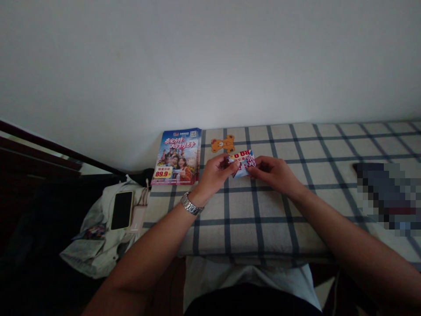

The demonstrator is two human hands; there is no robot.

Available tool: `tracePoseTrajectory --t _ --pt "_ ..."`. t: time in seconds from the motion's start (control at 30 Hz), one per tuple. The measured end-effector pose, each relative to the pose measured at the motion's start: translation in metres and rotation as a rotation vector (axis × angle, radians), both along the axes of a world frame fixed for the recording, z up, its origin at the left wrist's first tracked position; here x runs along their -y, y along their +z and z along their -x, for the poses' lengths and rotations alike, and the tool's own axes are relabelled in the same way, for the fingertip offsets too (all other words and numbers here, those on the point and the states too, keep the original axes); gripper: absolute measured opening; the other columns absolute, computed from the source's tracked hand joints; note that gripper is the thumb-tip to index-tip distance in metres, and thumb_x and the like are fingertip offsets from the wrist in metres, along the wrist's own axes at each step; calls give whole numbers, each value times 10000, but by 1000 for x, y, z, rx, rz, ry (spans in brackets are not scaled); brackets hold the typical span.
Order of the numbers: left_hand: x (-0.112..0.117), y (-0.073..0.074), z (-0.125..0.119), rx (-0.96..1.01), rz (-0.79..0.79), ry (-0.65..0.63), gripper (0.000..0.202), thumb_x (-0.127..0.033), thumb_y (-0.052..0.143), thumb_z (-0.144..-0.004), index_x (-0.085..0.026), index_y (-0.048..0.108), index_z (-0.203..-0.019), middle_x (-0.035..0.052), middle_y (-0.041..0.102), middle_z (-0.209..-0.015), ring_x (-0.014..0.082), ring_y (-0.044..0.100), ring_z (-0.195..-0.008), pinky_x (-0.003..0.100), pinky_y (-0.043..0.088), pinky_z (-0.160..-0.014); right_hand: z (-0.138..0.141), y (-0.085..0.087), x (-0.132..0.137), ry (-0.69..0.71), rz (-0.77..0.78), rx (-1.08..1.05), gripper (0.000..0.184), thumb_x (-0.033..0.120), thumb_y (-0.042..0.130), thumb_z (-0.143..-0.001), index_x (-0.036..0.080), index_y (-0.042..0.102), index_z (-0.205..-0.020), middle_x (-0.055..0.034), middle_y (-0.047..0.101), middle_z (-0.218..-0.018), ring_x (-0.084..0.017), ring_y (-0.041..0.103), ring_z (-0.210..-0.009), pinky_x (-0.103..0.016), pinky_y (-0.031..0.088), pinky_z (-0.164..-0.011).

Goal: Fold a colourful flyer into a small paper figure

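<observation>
A folded flyer (242, 163), small and printed in red, yellow and blue, is held between my two hands above the checked cloth. My left hand (217, 172) pinches its left side, thumb on the front face. At its right edge my right hand (272, 172) grips with thumb and fingers. A stack of flyers (177, 158) with a castle picture and "89.9" lies to the left of my left hand. Just beyond the folded flyer, a cartoon bear (222, 144) shows flat on the cloth. Fingers hide parts of the flyer's edges.
A blue-and-beige checked cloth (279, 232) covers the surface, which meets a pale wall (210, 61). At the lower left, a phone (122, 210) rests on white fabric (88, 259) beside a dark rail (59, 149). A dark, pixelated object (384, 193) lies at the right.
</observation>
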State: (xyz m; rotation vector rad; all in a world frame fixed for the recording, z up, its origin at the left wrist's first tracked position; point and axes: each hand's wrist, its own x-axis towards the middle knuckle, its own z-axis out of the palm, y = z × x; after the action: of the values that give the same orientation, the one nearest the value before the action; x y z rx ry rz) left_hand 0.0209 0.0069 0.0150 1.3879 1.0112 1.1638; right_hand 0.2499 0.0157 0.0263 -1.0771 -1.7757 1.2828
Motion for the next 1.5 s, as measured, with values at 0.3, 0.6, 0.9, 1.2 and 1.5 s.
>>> tracePoseTrajectory --t 0.3,0.6,0.9,1.2,1.5 --pt "5 8 -2 16 7 -34 335 -493 776 -937 -169 694 -937 33 713 -865 148 666 -800 253 528 -731 0 -3 0 -42 -61 24 366 575 720 -949 209 732 -955 -40 753 -818 -196 674 -725 -315 517 -658" --pt "2 4 2 -98 -69 -67 349 -507 738 -967 -171 710 -1055 64 761 -973 172 716 -865 287 583 -777 -5 4 0 -76 -132 148 397 610 696 -952 221 736 -887 -32 764 -726 -199 694 -646 -306 485 -589" --pt "-2 4 9 -236 -306 69 185 -375 730 -996 -198 706 -1043 56 748 -1037 167 720 -948 316 599 -901 -9 5 -4 -130 -305 256 286 498 707 -968 224 787 -975 -26 770 -742 -187 665 -627 -307 470 -594" --pt "-2 13 14 -344 -447 130 68 -276 725 -1003 -209 733 -1006 45 735 -1023 169 701 -961 302 601 -853 -9 2 -4 -126 -283 102 335 499 730 -957 261 745 -1193 -82 801 -1107 -270 772 -962 -440 664 -868" --pt "-4 12 20 -531 -513 23 256 -50 681 -964 -243 715 -1128 37 697 -1165 186 690 -1127 391 587 -1018 -13 3 -10 -16 -360 72 140 357 678 -991 279 750 -1082 -84 742 -1245 -274 723 -1172 -485 655 -1024"
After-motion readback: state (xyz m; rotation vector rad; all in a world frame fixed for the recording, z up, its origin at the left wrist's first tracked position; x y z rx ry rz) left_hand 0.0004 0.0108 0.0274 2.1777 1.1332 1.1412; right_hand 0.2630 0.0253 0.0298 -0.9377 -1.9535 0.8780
